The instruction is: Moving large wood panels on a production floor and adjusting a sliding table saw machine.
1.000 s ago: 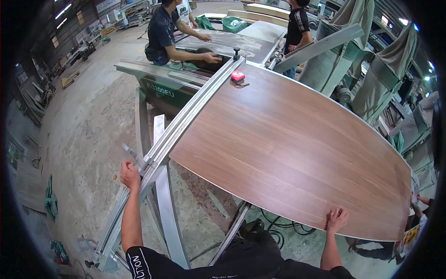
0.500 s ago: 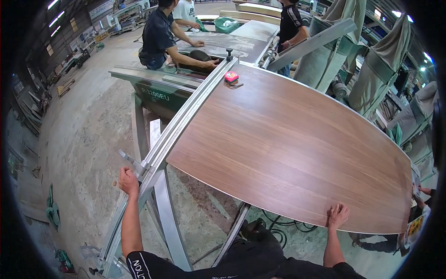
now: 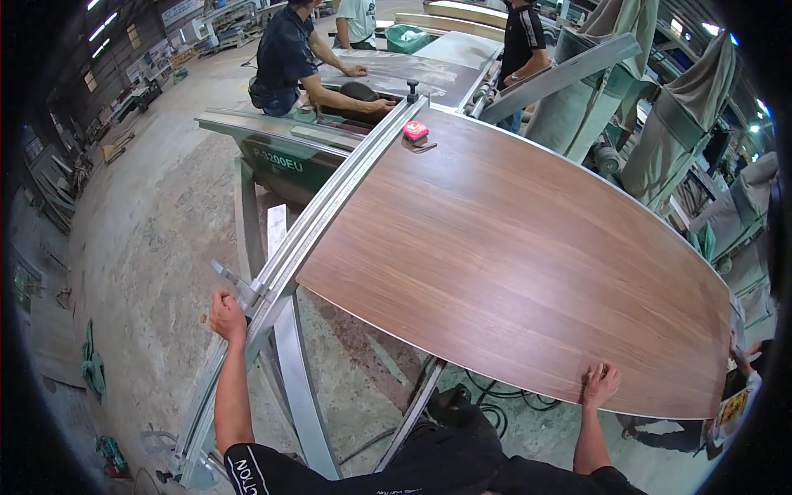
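A large wood-grain panel (image 3: 511,256) lies in front of me, its left edge along a long aluminium fence rail (image 3: 330,219). My left hand (image 3: 227,315) is closed in a fist beside the rail, just below a metal stop (image 3: 233,280). What its fingers grip, if anything, is hidden. On the panel's near edge, toward the right, rests my right hand (image 3: 601,384), fingers on the surface and slightly bent, holding nothing. A pink-and-black tape measure (image 3: 417,132) sits on the panel's far left corner, beside the rail.
A co-worker in dark clothes (image 3: 285,62) leans over the green saw machine (image 3: 289,165). Another person in black (image 3: 524,41) stands beyond the panel; a partly visible person (image 3: 738,392) is at its right end. Dust bags (image 3: 569,115) stand right. Black cables (image 3: 495,412) lie below.
Both my hands keep their places. The far co-worker in the pale shirt has lowered an arm from the green bag. At the right edge, the partly visible person has shifted. The view has moved slightly.
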Motion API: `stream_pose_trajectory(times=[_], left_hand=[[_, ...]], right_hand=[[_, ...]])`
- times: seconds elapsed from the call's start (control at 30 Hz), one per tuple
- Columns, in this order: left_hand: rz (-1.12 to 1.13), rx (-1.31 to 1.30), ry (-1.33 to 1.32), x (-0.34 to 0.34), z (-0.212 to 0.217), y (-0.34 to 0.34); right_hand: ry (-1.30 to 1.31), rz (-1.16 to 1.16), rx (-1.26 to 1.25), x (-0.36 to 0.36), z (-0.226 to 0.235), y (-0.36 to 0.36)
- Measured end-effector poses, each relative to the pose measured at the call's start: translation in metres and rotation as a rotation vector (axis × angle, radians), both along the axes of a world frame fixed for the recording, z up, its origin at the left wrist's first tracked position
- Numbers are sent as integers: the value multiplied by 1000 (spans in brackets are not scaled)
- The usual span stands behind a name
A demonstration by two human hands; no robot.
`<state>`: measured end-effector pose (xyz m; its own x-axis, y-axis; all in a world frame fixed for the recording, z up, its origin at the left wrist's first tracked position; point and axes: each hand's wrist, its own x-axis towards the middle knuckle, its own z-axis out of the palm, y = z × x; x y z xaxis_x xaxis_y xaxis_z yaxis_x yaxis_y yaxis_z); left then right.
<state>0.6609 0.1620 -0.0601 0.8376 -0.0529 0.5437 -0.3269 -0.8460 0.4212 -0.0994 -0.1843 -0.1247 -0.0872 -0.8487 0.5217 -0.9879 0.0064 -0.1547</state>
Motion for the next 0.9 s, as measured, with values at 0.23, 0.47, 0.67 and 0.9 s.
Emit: stream_pose_trajectory(times=[0.23, 0.47, 0.67, 0.9], left_hand=[[15, 32, -20, -1, 0, -1], [20, 16, -9, 0, -1, -2], [15, 23, -63, 0, 0, -2], [13, 6, -69, 2, -3, -1]], right_hand=[[-32, -20, 83, -10, -8, -2], [-14, 30, 51, 0, 3, 1], [-1, 61, 24, -4, 0, -2], [-12, 68, -2, -5, -1, 0]])
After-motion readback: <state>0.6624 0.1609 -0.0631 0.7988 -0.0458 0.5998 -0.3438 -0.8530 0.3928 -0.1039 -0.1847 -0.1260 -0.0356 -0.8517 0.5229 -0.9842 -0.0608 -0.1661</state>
